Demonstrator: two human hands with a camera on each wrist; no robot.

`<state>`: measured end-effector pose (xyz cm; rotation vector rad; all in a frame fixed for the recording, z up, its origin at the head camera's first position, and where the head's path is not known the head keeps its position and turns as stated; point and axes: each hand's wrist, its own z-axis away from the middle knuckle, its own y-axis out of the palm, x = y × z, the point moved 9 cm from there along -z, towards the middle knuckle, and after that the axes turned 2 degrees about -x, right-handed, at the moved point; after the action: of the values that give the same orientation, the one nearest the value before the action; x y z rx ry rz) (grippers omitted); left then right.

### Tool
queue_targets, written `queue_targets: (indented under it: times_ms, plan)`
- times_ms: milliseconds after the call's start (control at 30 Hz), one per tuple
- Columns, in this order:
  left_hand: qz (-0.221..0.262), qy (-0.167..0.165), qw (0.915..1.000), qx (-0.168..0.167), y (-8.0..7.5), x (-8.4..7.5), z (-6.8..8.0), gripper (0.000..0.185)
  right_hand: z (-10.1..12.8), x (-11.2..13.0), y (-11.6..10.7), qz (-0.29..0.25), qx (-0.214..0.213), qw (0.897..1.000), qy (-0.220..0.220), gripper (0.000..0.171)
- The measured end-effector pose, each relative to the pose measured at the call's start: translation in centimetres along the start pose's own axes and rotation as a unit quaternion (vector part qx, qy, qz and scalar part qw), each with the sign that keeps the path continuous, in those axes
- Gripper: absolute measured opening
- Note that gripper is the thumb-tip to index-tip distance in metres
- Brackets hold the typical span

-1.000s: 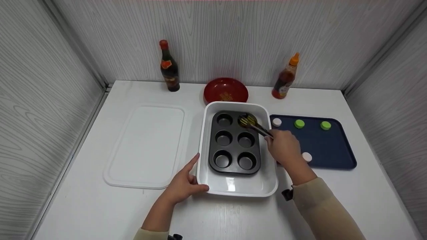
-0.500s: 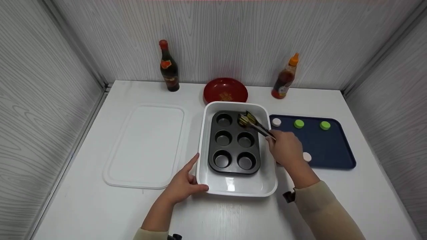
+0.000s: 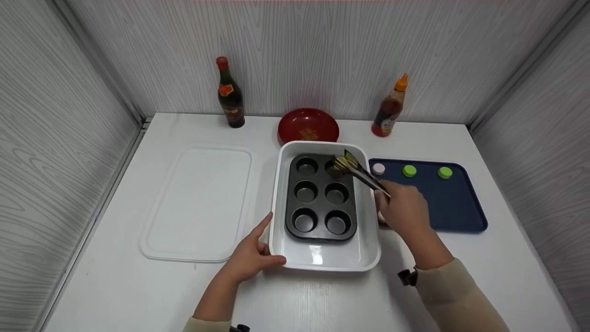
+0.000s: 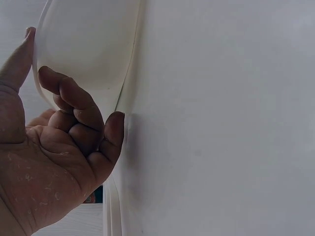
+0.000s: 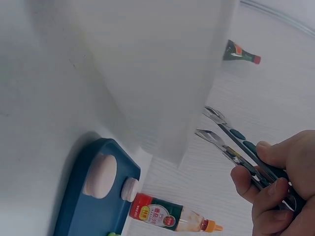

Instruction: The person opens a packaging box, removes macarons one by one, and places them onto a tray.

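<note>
A white baking dish (image 3: 371, 221) stands mid-table with a dark six-cup muffin tin (image 3: 319, 197) inside. My right hand (image 3: 402, 210) grips metal tongs (image 3: 362, 174) by the handles at the dish's right rim. The tong tips hover over the tin's far right cup. In the right wrist view the tongs (image 5: 221, 130) stand slightly apart with nothing between them, held by my right hand (image 5: 275, 191). My left hand (image 3: 252, 256) holds the dish's near left corner. In the left wrist view my left hand (image 4: 64, 142) curls its fingers against the white dish (image 4: 88, 49).
A blue tray (image 3: 454, 207) right of the dish carries two green caps (image 3: 409, 171) and pale ones. A white lid (image 3: 198, 203) lies to the left. A red bowl (image 3: 308, 125), a dark bottle (image 3: 229, 94) and an orange-capped sauce bottle (image 3: 388, 113) stand at the back wall.
My right hand has drawn back a little toward me and to the right, and the tong tips have risen from the far right cup. My left hand keeps its hold on the dish.
</note>
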<state>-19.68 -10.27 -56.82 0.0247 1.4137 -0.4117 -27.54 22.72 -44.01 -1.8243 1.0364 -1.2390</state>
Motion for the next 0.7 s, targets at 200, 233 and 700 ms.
queue_targets:
  times_ms: [200,233,700]
  plan:
    - [-0.001,-0.002,1.0000,0.001,0.1,-0.1,0.0,0.118,0.6,-0.4,-1.8,0.008,-0.031,0.999,-0.012,0.023]
    - [-0.002,-0.003,1.0000,0.001,0.1,-0.1,0.1,0.118,0.7,-0.5,-2.0,0.009,-0.034,0.999,-0.013,0.024]
    - [-0.003,-0.001,1.0000,0.003,0.0,-0.1,0.1,0.117,2.0,-3.1,-6.6,0.020,-0.073,0.997,0.002,0.029]
